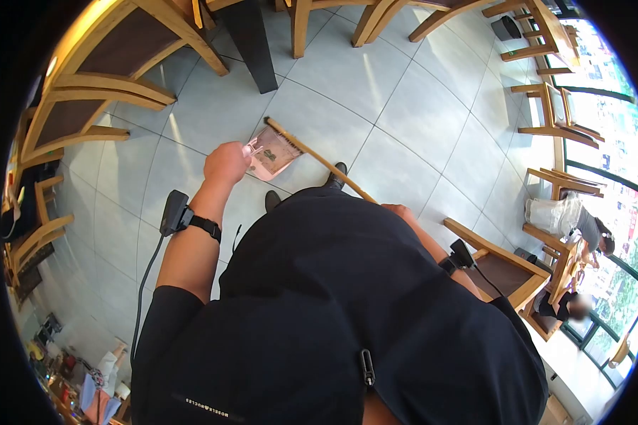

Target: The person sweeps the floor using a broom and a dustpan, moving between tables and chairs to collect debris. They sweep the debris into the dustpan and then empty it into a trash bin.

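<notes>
My left hand is closed around the handle of a pink, see-through dustpan. Some dark and greenish bits of debris lie inside the pan. Below the waist on the other side, my right hand is wrapped around the end of a wooden-handled brush, its fingers partly hidden by the black shirt. The brush runs diagonally up to the dustpan, its dark bristles at the pan's open edge. Both of my shoes show just behind the dustpan and brush.
Grey tiled floor spreads around me. Wooden chairs and a black table leg stand ahead and left. Another chair is close on my right. Two people sit at a table by the windows.
</notes>
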Motion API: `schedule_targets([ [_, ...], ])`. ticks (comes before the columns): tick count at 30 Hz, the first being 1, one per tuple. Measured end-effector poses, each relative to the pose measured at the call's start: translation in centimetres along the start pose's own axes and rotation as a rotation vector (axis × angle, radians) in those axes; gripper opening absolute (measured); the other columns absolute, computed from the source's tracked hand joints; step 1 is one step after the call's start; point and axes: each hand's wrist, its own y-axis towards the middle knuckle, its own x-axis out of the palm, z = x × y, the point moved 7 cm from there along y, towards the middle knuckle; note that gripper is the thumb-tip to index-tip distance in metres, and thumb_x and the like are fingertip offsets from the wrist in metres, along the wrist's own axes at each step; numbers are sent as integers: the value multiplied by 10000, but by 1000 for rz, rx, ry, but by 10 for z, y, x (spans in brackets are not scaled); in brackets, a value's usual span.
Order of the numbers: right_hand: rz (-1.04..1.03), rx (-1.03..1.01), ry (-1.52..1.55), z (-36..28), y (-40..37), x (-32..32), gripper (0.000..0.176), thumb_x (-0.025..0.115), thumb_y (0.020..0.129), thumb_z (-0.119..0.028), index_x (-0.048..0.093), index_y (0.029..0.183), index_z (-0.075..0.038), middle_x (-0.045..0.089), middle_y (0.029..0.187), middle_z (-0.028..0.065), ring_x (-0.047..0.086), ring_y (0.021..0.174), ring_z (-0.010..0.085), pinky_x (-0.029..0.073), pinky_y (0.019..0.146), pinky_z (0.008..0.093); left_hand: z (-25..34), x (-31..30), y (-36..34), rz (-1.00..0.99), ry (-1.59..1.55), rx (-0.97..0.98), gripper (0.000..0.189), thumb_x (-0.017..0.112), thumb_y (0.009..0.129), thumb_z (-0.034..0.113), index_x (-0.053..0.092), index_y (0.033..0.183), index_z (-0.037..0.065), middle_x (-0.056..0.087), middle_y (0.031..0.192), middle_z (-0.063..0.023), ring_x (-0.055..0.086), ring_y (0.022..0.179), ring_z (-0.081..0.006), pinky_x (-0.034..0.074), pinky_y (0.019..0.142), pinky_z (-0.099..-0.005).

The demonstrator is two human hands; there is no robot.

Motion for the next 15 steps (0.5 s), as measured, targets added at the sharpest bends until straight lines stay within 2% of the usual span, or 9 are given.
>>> schedule_targets([
  [1, 0, -5, -3, -3, -6, -7, 282, 531, 808, -298, 610, 984, -92, 638, 919, 190, 600, 901, 362, 474, 794, 438, -3, 2, -1, 3, -2, -4, 219, 600, 789, 264, 631, 911, 85, 643, 916, -123, 614, 863, -304, 488, 727, -417],
  [3, 175, -31, 25, -9, -14, -30, 241, 510, 810, -211, 602, 958, -44, 638, 914, 195, 606, 872, 368, 481, 777, 441, -6, 6, -3, -7, 8, 7, 227, 601, 793, 277, 629, 909, 83, 643, 907, -118, 612, 857, -307, 487, 720, -416],
  [4, 178, -36, 24, -11, -12, -36, 241, 510, 810, -211, 602, 958, -44, 638, 914, 195, 606, 872, 368, 481, 777, 441, -8, 5, -7, -2, 8, 4, 227, 601, 793, 277, 629, 909, 83, 643, 907, -118, 612, 857, -307, 487, 720, -416],
  [6, 181, 4, -265, -12, -1, -46, 226, 482, 800, -125, 594, 952, -1, 633, 919, 211, 610, 858, 369, 484, 777, 444, -13, 4, -21, -8, -12, 17, 228, 601, 796, 286, 626, 900, 84, 642, 897, -115, 610, 847, -312, 487, 712, -412],
  [9, 185, 32, -308, -15, 21, -53, 249, 467, 803, -143, 597, 959, 1, 629, 909, 227, 597, 893, 379, 462, 814, 468, -29, 6, -34, -2, -47, -38, 222, 596, 800, 292, 624, 887, 89, 642, 886, -116, 609, 838, -317, 487, 701, -410],
  [14, 114, 53, -256, -29, 45, -21, 238, 507, 774, -112, 603, 967, -10, 631, 918, 217, 599, 897, 387, 483, 783, 452, -63, 13, -51, 10, -78, -102, 222, 586, 805, 303, 621, 872, 94, 642, 875, -114, 610, 832, -318, 488, 694, -412],
  [15, -20, 120, -253, -54, 27, -22, 270, 498, 819, -137, 608, 1045, -38, 623, 1009, 209, 601, 961, 352, 497, 804, 432, -68, 14, -54, 3, -75, -127, 225, 583, 807, 307, 620, 870, 94, 642, 873, -112, 610, 832, -318, 487, 693, -412],
])
